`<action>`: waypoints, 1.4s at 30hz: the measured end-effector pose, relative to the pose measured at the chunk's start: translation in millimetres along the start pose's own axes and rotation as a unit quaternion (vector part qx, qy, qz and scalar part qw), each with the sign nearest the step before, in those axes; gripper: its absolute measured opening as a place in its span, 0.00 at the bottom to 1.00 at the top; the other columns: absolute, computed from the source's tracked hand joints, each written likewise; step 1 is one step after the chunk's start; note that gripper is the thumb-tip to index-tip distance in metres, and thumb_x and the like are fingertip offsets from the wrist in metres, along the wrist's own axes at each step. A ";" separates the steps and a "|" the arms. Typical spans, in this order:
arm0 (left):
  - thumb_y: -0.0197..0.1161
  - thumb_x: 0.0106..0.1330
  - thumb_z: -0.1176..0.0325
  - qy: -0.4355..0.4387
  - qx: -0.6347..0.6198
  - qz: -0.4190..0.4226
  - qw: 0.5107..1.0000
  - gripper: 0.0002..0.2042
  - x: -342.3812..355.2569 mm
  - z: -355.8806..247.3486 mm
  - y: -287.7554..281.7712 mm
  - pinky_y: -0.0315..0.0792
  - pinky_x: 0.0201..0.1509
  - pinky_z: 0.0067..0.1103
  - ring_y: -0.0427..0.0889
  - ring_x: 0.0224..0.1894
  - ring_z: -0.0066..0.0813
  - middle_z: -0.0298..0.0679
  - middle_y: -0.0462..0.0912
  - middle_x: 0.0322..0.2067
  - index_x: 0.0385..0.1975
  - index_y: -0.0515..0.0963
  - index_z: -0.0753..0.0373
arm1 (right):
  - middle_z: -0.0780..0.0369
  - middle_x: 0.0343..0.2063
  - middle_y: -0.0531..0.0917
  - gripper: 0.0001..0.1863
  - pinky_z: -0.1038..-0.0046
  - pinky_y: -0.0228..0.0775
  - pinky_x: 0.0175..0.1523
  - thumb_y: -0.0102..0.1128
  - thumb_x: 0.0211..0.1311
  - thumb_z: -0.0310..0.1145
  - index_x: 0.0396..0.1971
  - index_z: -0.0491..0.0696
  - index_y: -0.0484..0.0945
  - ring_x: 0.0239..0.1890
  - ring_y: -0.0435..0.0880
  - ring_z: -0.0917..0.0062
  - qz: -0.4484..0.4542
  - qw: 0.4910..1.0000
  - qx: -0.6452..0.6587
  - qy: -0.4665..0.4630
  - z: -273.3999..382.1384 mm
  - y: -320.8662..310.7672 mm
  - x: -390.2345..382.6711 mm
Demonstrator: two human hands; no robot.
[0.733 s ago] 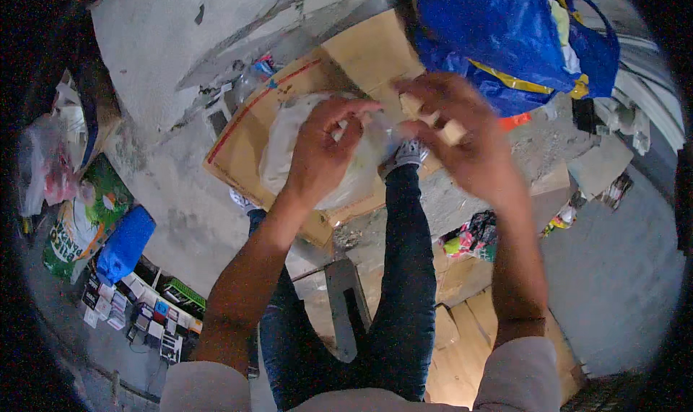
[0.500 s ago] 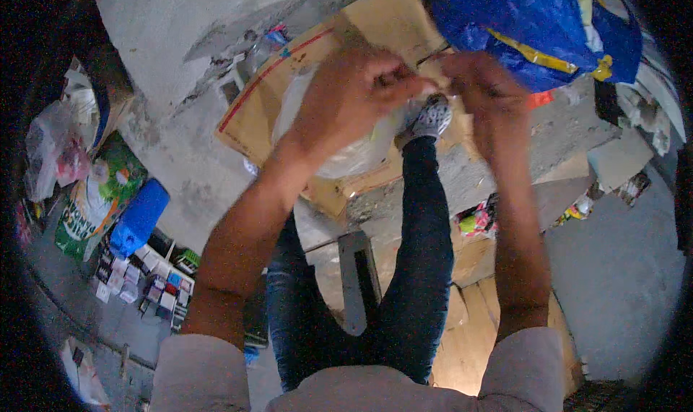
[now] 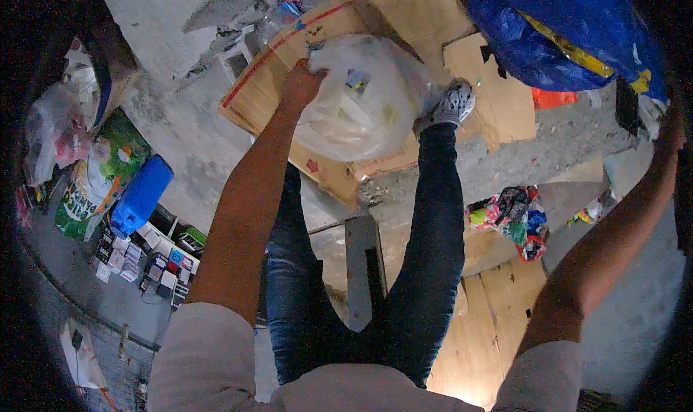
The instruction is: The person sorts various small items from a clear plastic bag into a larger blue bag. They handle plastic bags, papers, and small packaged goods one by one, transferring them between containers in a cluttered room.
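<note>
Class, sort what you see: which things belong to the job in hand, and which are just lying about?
Likely in the job:
whitish plastic bag, left hand at its edge
cardboard beneath it
perhaps the large blue bag near the right hand

Likely just lying about:
crumpled colourful plastic
blue bundle
green printed bag

On my feed, the right hand (image 3: 673,127) sits at the dark right rim, so I can't read its fingers or whether it holds anything. The left hand (image 3: 303,85) hides its own fingertips at the edge of the cloudy plastic bag (image 3: 361,134), whose film blurs the contents for me. The upper edge crops the blue bag (image 3: 585,22). The left forearm (image 3: 245,202) covers part of the cardboard (image 3: 273,80), and the small boxes (image 3: 127,260) at lower left are too tiny for me to identify.
</note>
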State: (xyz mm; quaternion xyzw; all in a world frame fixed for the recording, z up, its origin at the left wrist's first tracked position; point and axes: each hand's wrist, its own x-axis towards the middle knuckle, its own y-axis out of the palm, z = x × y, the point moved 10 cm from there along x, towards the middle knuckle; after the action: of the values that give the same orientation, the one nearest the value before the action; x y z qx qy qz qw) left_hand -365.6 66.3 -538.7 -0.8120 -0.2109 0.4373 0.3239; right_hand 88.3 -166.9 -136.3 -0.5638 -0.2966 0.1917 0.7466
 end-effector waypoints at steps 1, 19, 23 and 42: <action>0.64 0.59 0.52 0.000 -0.048 0.002 0.999 0.31 -0.8 9.0 3.7 0.72 0.54 0.37 0.79 0.49 0.54 0.56 0.78 0.47 0.57 0.69 0.66 | 0.57 0.45 0.81 0.24 0.70 0.72 0.49 0.60 0.56 0.33 0.55 0.47 0.73 0.45 0.79 0.69 0.012 0.995 0.095 -0.017 48.9 10.7 -24.2; 0.62 0.58 0.63 0.101 -0.096 0.011 0.990 0.18 -21.3 -51.9 -70.7 0.75 0.44 0.36 0.81 0.41 0.51 0.53 0.82 0.38 0.46 0.76 0.64 | 0.46 0.53 0.73 0.29 0.59 0.64 0.62 0.59 0.57 0.42 0.56 0.41 0.69 0.56 0.73 0.54 0.498 0.841 0.185 0.104 187.7 407.5 -401.0; 0.63 0.58 0.62 0.149 -0.046 -0.036 0.987 0.18 -27.7 -49.7 -90.2 0.74 0.45 0.36 0.82 0.40 0.50 0.54 0.82 0.37 0.45 0.76 0.64 | 0.46 0.56 0.72 0.33 0.62 0.60 0.64 0.55 0.63 0.48 0.60 0.39 0.64 0.59 0.71 0.52 0.466 0.819 0.281 0.182 169.7 335.3 -349.4; 0.59 0.67 0.51 -0.110 -0.448 0.304 0.834 0.20 -166.8 -78.0 -24.6 0.71 0.46 0.21 0.76 0.39 0.22 0.34 0.79 0.36 0.45 0.75 0.64 | 0.45 0.39 0.79 0.17 0.57 0.71 0.48 0.47 0.63 0.30 0.52 0.46 0.73 0.42 0.80 0.52 0.327 0.819 0.391 0.263 156.3 253.0 -389.4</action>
State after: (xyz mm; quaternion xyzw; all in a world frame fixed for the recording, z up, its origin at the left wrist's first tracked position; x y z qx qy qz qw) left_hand -389.2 -47.5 -393.8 -0.8378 -0.1607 0.4583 -0.2495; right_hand -294.8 -221.2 -436.9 -0.3175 0.2129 0.3689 0.8473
